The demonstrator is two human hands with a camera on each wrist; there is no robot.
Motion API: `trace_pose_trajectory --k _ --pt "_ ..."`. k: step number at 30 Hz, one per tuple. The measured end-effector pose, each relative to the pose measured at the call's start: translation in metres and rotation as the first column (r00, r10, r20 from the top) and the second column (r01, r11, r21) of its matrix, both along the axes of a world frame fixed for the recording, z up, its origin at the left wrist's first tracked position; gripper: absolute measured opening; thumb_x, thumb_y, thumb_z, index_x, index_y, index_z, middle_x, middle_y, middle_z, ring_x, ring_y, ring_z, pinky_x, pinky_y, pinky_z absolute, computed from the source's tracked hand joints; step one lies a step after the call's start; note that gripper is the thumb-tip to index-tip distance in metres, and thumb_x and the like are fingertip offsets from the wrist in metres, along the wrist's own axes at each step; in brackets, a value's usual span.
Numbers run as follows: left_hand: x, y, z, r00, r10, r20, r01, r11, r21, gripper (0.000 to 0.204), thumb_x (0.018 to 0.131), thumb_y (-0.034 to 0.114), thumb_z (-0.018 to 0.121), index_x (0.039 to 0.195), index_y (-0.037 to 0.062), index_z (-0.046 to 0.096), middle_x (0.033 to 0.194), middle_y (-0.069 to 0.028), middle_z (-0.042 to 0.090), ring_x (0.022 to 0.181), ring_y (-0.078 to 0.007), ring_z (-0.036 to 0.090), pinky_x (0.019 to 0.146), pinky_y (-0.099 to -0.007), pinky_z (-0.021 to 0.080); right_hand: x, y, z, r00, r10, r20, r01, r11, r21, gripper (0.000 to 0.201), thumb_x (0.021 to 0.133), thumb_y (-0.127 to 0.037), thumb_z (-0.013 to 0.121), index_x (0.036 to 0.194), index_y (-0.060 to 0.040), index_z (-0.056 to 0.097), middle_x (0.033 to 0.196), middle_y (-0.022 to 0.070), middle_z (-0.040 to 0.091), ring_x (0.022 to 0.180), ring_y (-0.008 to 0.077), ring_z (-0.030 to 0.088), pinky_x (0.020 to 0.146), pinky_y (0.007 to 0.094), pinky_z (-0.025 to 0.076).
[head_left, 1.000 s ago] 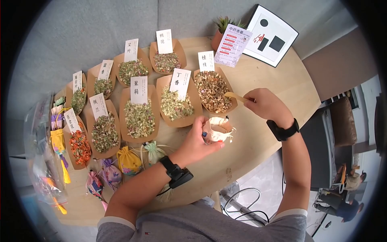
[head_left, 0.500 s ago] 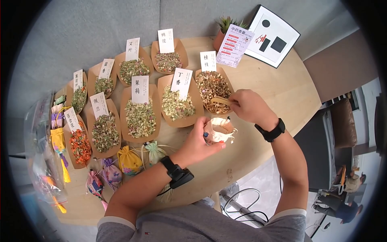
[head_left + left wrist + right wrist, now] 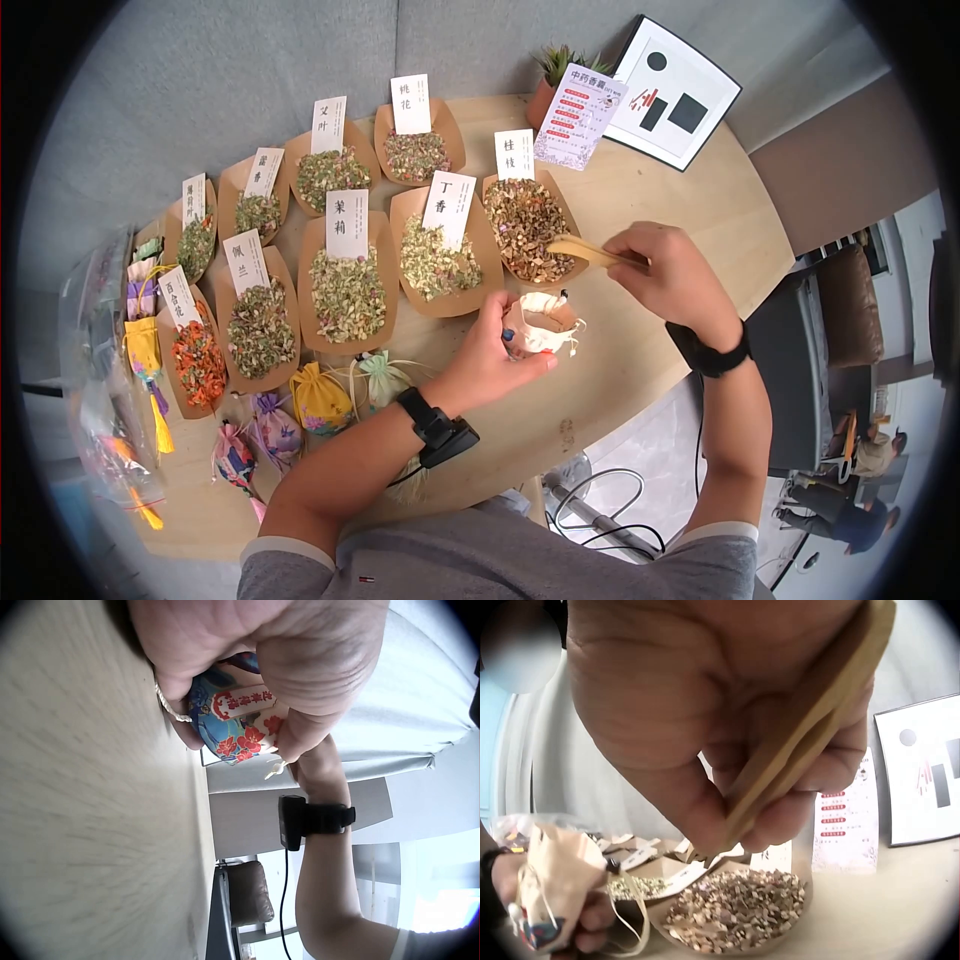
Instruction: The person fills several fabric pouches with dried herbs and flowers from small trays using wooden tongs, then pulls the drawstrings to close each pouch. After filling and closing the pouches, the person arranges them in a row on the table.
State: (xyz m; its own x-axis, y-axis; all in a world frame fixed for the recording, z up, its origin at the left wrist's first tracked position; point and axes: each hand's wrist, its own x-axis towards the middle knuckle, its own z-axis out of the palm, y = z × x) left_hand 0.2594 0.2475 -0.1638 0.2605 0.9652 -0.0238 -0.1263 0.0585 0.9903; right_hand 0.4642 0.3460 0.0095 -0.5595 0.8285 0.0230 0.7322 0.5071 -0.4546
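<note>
In the head view my left hand [image 3: 490,350] grips a small cream drawstring pouch [image 3: 541,342], its mouth open and facing up. The left wrist view shows the pouch's side [image 3: 238,724], printed with red flowers on blue and a red-and-white label. My right hand [image 3: 668,278] holds wooden tongs [image 3: 588,252] between thumb and fingers. Their tips reach over the right side of a brown paper tray [image 3: 567,198] filled with chopped brown herb pieces [image 3: 525,220]. The pouch sits just below that tray, beneath the tongs.
More paper trays of dried herbs and flowers, each with a white card, stand leftward, including pale petals [image 3: 345,295] and orange ones [image 3: 200,365]. Tied pouches [image 3: 320,398] lie along the near edge. A leaflet [image 3: 580,115], a potted plant [image 3: 562,70] and a framed picture [image 3: 675,90] stand at back right.
My right hand moved left with the tongs over the brown herbs, then drew back right, the tips still over the tray. The left hand and pouch have stayed nearly in place.
</note>
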Motion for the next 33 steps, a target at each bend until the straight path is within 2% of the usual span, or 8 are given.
trace_pose_trajectory --k 3,7,10,12,19,24,32,33 --pt "0.0 0.0 0.001 1.0 -0.002 0.018 0.002 1.0 -0.013 0.073 0.084 0.007 0.082 0.136 0.0001 0.031 0.127 -0.0092 0.054 0.115 -0.0122 0.056 0.094 -0.0308 0.052 0.003 -0.022 0.028 0.999 0.006 0.035 0.0 0.987 -0.158 0.02 0.08 -0.007 0.074 0.098 0.0017 0.073 0.085 0.0171 0.069 0.074 0.0331 0.066 0.069 0.0396 0.052" --pt "0.0 0.0 0.004 0.999 -0.005 0.032 0.006 1.0 -0.023 0.073 0.083 0.007 0.083 0.135 0.0004 0.032 0.126 -0.0089 0.054 0.115 -0.0117 0.056 0.094 -0.0309 0.051 0.009 -0.026 0.027 0.993 0.107 0.046 -0.096 0.974 -0.205 0.02 0.082 -0.007 0.073 0.099 0.0021 0.074 0.085 0.0166 0.07 0.073 0.0328 0.066 0.068 0.0397 0.052" --pt "0.0 0.0 0.002 1.0 0.0 0.007 0.0 1.0 0.0 0.073 0.083 0.007 0.083 0.135 0.0004 0.032 0.126 -0.0088 0.054 0.114 -0.0117 0.056 0.094 -0.0306 0.051 0.011 -0.01 0.013 0.998 -0.026 0.06 0.034 0.99 -0.139 0.02 0.083 -0.009 0.071 0.099 0.0029 0.073 0.084 0.0191 0.07 0.074 0.0341 0.066 0.068 0.0405 0.051" --pt "0.0 0.0 0.001 1.0 0.001 -0.012 -0.001 1.0 -0.001 0.073 0.083 0.007 0.083 0.135 0.0003 0.032 0.127 -0.0089 0.054 0.115 -0.0117 0.056 0.094 -0.0305 0.051 0.013 0.004 -0.007 0.976 -0.065 0.206 0.094 0.986 -0.135 0.021 0.084 -0.011 0.069 0.099 0.0037 0.073 0.085 0.0225 0.07 0.076 0.0366 0.066 0.069 0.0422 0.051" --pt "-0.001 0.001 -0.001 1.0 -0.016 0.006 0.016 1.0 -0.006 0.073 0.085 0.007 0.081 0.136 -0.0002 0.031 0.128 -0.0097 0.054 0.115 -0.0116 0.057 0.093 -0.0305 0.052 -0.005 0.015 -0.049 0.981 0.031 0.193 -0.002 0.989 -0.147 0.023 0.082 -0.01 0.07 0.101 0.0041 0.072 0.088 0.0217 0.07 0.081 0.0362 0.067 0.073 0.0422 0.052" --pt "-0.001 0.001 0.0 1.0 -0.017 0.017 0.017 1.0 0.002 0.073 0.085 0.007 0.081 0.136 -0.0004 0.03 0.127 -0.0095 0.054 0.114 -0.0115 0.057 0.092 -0.0306 0.053 -0.012 0.016 -0.067 0.983 0.064 0.172 -0.085 0.989 0.117 0.017 0.078 -0.005 0.071 0.093 0.0025 0.07 0.084 0.0183 0.067 0.082 0.039 0.065 0.073 0.0461 0.052" --pt "0.0 0.0 0.004 1.0 -0.016 0.008 0.016 1.0 -0.016 0.073 0.085 0.007 0.081 0.136 -0.0002 0.03 0.127 -0.0093 0.054 0.114 -0.0114 0.057 0.091 -0.0306 0.053 -0.008 0.013 -0.053 0.99 0.036 0.138 -0.055 0.989 0.139 0.018 0.078 -0.001 0.07 0.096 0.0022 0.071 0.088 0.0181 0.069 0.082 0.0375 0.066 0.072 0.0439 0.053" --pt "0.002 0.0 -0.002 0.999 0.026 0.039 -0.027 1.0 0.015 0.074 0.083 0.014 0.084 0.135 -0.001 0.034 0.12 -0.0102 0.056 0.105 -0.012 0.058 0.085 -0.0304 0.053 -0.008 0.012 -0.046 0.992 0.028 0.123 -0.044 0.99 0.132 0.018 0.079 -0.001 0.07 0.096 0.0023 0.071 0.089 0.0182 0.069 0.082 0.0368 0.067 0.072 0.0428 0.053"
